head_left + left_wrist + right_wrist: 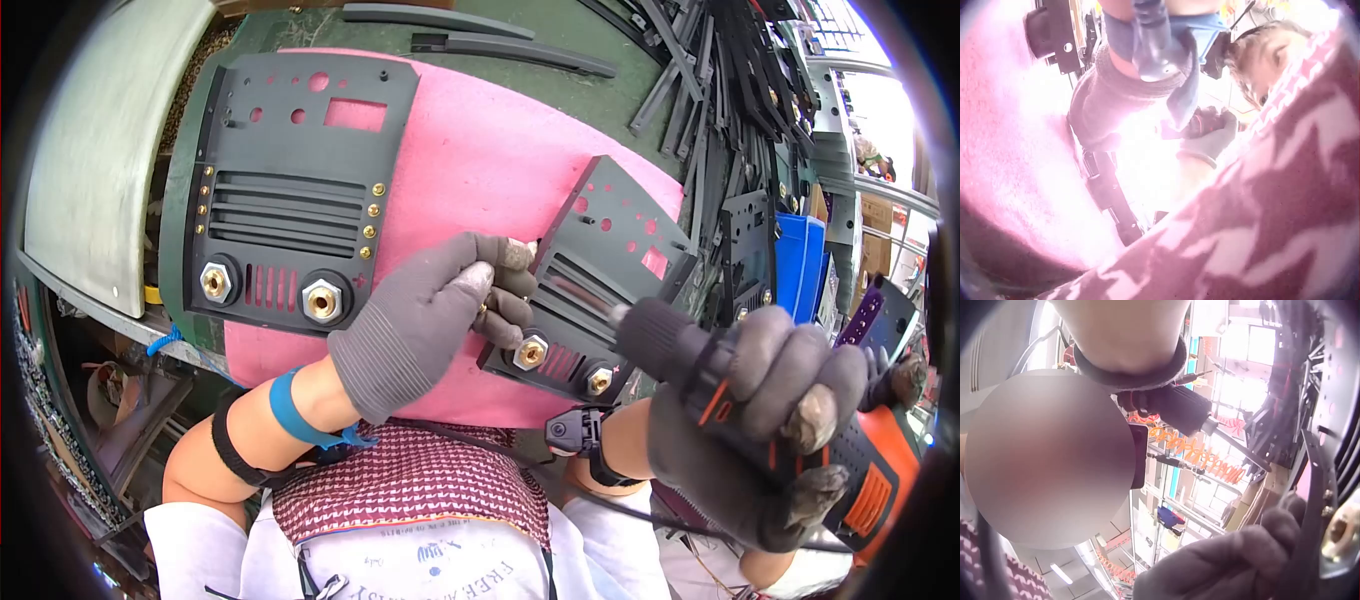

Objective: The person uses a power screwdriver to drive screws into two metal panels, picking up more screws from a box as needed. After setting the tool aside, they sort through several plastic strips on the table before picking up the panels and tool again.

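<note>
My right hand, in a dark grey glove, grips a black and orange cordless screwdriver. Its long bit points left over a dark metal panel, which lies at an angle on the pink mat. My gloved left hand is at that panel's left edge, fingers curled, with a small brass piece showing between them. In the right wrist view the driver's chuck and bit stand out above the left glove. Two brass terminals with hex nuts sit at the panel's near end.
A larger panel with brass studs and two terminals lies at the left of the pink mat. Dark metal strips lie behind, with more piled at the back right. A blue bin stands at the right, a pale board at the far left.
</note>
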